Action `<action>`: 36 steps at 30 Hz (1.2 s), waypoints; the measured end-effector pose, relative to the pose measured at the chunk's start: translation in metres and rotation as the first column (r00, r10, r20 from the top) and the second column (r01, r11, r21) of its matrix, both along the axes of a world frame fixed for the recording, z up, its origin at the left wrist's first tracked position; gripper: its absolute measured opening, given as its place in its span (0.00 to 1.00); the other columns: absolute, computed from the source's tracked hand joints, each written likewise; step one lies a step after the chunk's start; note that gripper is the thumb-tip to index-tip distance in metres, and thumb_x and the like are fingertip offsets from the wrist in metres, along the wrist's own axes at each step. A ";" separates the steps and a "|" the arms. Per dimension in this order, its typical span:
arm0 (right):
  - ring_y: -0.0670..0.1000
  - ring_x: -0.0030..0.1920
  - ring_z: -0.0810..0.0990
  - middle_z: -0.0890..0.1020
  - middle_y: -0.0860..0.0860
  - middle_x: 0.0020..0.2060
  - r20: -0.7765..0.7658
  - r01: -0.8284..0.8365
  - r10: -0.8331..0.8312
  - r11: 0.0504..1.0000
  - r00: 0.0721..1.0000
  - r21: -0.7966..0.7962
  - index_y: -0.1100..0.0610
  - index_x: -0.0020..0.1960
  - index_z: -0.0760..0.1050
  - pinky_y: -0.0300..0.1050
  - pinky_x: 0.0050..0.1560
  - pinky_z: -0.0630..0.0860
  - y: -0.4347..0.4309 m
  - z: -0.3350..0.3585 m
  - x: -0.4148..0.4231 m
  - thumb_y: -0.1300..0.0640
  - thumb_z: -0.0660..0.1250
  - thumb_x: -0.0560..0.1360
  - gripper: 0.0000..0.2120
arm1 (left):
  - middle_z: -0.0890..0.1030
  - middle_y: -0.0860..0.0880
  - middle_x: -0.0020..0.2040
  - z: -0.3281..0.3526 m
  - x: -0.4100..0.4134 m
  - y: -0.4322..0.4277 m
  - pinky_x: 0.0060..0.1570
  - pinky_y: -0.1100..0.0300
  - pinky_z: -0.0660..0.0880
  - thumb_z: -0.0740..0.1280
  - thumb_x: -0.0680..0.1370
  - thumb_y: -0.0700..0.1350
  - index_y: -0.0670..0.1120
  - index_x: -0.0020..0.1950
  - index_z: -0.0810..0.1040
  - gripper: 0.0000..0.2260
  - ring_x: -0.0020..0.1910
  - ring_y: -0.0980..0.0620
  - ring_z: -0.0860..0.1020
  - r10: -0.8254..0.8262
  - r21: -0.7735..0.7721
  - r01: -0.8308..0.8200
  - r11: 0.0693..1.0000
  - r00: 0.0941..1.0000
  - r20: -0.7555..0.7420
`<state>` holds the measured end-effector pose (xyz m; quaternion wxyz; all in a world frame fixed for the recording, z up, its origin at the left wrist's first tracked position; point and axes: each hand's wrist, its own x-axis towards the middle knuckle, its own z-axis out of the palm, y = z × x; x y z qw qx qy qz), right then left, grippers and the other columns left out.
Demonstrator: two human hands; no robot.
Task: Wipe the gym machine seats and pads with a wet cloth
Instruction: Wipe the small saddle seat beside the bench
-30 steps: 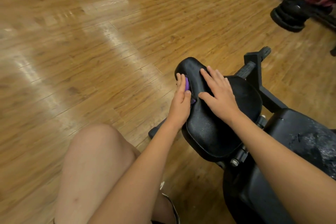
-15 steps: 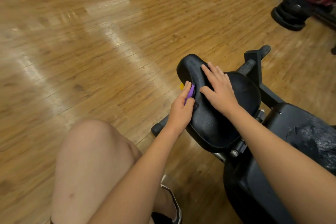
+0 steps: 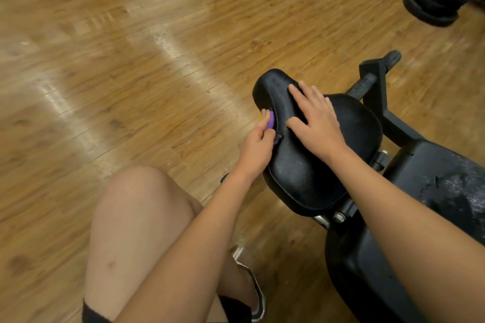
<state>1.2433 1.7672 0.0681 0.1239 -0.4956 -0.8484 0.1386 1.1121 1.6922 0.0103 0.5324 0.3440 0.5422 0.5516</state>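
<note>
Cloth [image 3: 270,121] shows only as a small purple sliver against the left edge of the black seat pad [image 3: 301,178]. Most of it is hidden inside my left grip [image 3: 258,147], and I cannot tell whether it is wet. Starting at the left, the wooden floor [image 3: 131,73] carries pale streaks of glare. My bare knee [image 3: 141,204] rises from the bottom edge, with a shoe [image 3: 258,299] below it partly covered by my forearm. My left grip has its fingers curled round the cloth and presses it to the pad's side near the narrow front end. A speck of yellow just beyond the fingertips is too small to identify. My right grip [image 3: 316,120] lies flat on top of the seat pad, fingers straight and spread, holding nothing. Right of the pad a black metal frame [image 3: 375,81] juts out, its lower part hidden behind the pad. Further right a larger black cushion [image 3: 446,186], scuffed whitish on top, is cut off at the edge and partly covered by my right forearm. In the upper right corner a dark round stack [image 3: 433,5] stands on the floor, blurred and cropped.
</note>
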 end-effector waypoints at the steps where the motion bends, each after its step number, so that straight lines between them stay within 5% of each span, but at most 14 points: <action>1: 0.49 0.79 0.47 0.52 0.45 0.80 -0.002 0.002 -0.002 1.000 1.000 0.003 0.44 0.79 0.54 0.56 0.78 0.44 0.000 0.000 0.000 0.46 0.55 0.74 0.33 | 0.73 0.50 0.72 0.000 -0.001 -0.007 0.48 0.70 0.73 0.56 0.83 0.36 0.47 0.79 0.62 0.24 0.45 0.66 0.78 -0.025 -0.029 0.024 0.999 0.999 -0.026; 3: 0.49 0.79 0.46 0.52 0.45 0.80 0.006 0.001 -0.001 1.000 1.000 -0.003 0.44 0.79 0.54 0.56 0.78 0.44 -0.002 0.001 0.001 0.46 0.55 0.74 0.34 | 0.76 0.47 0.70 -0.001 -0.001 -0.023 0.47 0.68 0.73 0.56 0.81 0.35 0.47 0.78 0.66 0.24 0.39 0.65 0.77 -0.062 -0.049 0.059 0.997 0.996 -0.066; 7: 0.49 0.79 0.45 0.51 0.45 0.80 0.037 0.002 -0.001 1.000 0.999 -0.016 0.44 0.80 0.52 0.55 0.78 0.43 -0.008 0.002 0.000 0.46 0.53 0.74 0.34 | 0.68 0.50 0.76 0.000 -0.001 -0.032 0.55 0.62 0.76 0.58 0.83 0.41 0.49 0.79 0.64 0.23 0.54 0.61 0.79 -0.060 0.011 0.061 0.998 0.993 -0.105; 11: 0.50 0.79 0.42 0.47 0.47 0.80 0.115 -0.008 0.008 1.000 0.993 0.004 0.45 0.80 0.48 0.56 0.78 0.41 -0.007 0.005 -0.002 0.45 0.50 0.75 0.34 | 0.79 0.42 0.60 0.004 -0.003 -0.011 0.38 0.69 0.71 0.57 0.83 0.37 0.46 0.78 0.64 0.22 0.31 0.65 0.72 0.029 -0.036 -0.028 0.999 0.999 0.015; 14: 0.51 0.79 0.42 0.46 0.48 0.80 0.160 -0.004 0.003 1.000 0.987 0.009 0.46 0.80 0.46 0.57 0.78 0.41 -0.011 0.002 -0.002 0.45 0.49 0.76 0.34 | 0.74 0.42 0.71 0.004 0.004 -0.025 0.43 0.72 0.72 0.57 0.83 0.37 0.45 0.76 0.68 0.20 0.34 0.68 0.74 0.075 -0.091 -0.067 0.994 0.994 0.085; 19: 0.52 0.79 0.42 0.46 0.48 0.80 0.156 -0.012 0.010 1.000 0.988 0.008 0.46 0.81 0.46 0.57 0.78 0.41 -0.012 0.004 -0.007 0.46 0.50 0.77 0.33 | 0.81 0.50 0.43 0.015 0.009 -0.063 0.31 0.71 0.71 0.56 0.83 0.37 0.47 0.73 0.73 0.19 0.30 0.62 0.76 0.113 -0.146 -0.104 0.984 0.992 0.057; 21: 0.52 0.79 0.42 0.46 0.48 0.80 0.154 -0.018 0.017 1.000 0.988 0.006 0.47 0.81 0.46 0.57 0.78 0.41 -0.010 0.008 -0.007 0.47 0.50 0.77 0.33 | 0.82 0.45 0.59 0.015 0.016 -0.079 0.35 0.67 0.76 0.57 0.83 0.38 0.48 0.74 0.72 0.20 0.36 0.61 0.80 0.138 -0.108 -0.138 0.984 0.990 -0.009; 23: 0.52 0.79 0.42 0.47 0.48 0.80 0.151 -0.009 0.010 1.000 0.988 -0.006 0.47 0.81 0.47 0.58 0.78 0.42 -0.013 0.009 -0.004 0.47 0.50 0.78 0.33 | 0.76 0.50 0.70 0.013 0.025 -0.086 0.51 0.55 0.81 0.58 0.82 0.42 0.50 0.74 0.71 0.21 0.52 0.53 0.82 0.150 -0.051 -0.153 0.987 0.987 -0.061; 28: 0.52 0.79 0.41 0.47 0.49 0.80 0.102 0.013 -0.011 1.000 0.995 -0.023 0.48 0.81 0.48 0.57 0.78 0.42 -0.025 0.003 0.000 0.47 0.51 0.81 0.30 | 0.82 0.58 0.59 0.009 0.034 -0.068 0.40 0.63 0.77 0.56 0.84 0.41 0.47 0.76 0.69 0.19 0.38 0.61 0.77 0.312 -0.105 -0.304 0.947 0.948 0.065; 30: 0.52 0.79 0.42 0.47 0.49 0.80 0.080 -0.018 0.021 0.999 0.997 -0.043 0.49 0.81 0.49 0.56 0.78 0.42 -0.031 0.003 0.004 0.46 0.52 0.82 0.30 | 0.80 0.57 0.61 0.011 0.042 -0.073 0.52 0.58 0.80 0.56 0.85 0.42 0.45 0.75 0.70 0.18 0.50 0.59 0.81 0.419 -0.098 -0.411 0.906 0.903 0.093; 33: 0.51 0.79 0.42 0.48 0.49 0.80 0.099 -0.076 0.080 0.996 0.992 -0.045 0.49 0.81 0.50 0.54 0.77 0.43 -0.046 0.001 0.021 0.43 0.52 0.82 0.29 | 0.73 0.55 0.67 0.015 0.077 -0.102 0.50 0.74 0.74 0.55 0.85 0.40 0.43 0.77 0.65 0.19 0.53 0.75 0.76 0.539 -0.089 -0.531 0.843 0.832 0.133; 34: 0.51 0.79 0.43 0.48 0.49 0.80 0.114 -0.092 0.094 0.996 0.989 -0.022 0.50 0.81 0.50 0.54 0.78 0.43 -0.051 -0.001 0.028 0.43 0.51 0.82 0.29 | 0.69 0.56 0.72 0.011 0.092 -0.112 0.55 0.72 0.73 0.55 0.86 0.42 0.47 0.78 0.62 0.20 0.60 0.72 0.74 0.545 -0.078 -0.540 0.838 0.832 0.106; 36: 0.52 0.80 0.45 0.50 0.50 0.80 0.134 -0.110 0.106 0.994 0.985 0.023 0.51 0.80 0.52 0.55 0.77 0.45 -0.057 -0.003 0.036 0.43 0.49 0.83 0.28 | 0.58 0.62 0.79 0.006 0.118 -0.128 0.70 0.51 0.70 0.55 0.85 0.50 0.57 0.80 0.56 0.23 0.76 0.55 0.65 0.533 0.011 -0.534 0.846 0.846 0.012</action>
